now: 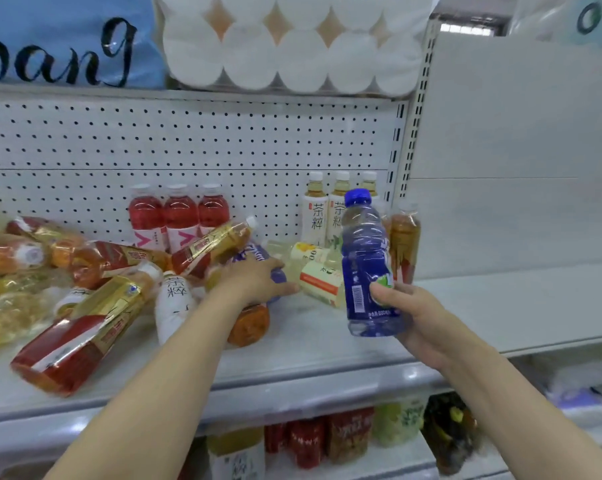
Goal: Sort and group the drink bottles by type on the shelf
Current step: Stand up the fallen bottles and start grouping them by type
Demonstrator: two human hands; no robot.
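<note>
White shelf [327, 344] under pegboard [188, 140] bears toppled bottles [95, 289], three red ones [178, 216] upright

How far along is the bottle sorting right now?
Early. Done: three red drink bottles and three white-label tea bottles stand grouped at the back. In hand: the right hand grips a blue bottle; the left hand reaches onto another blue bottle. Left: the toppled pile.
</note>
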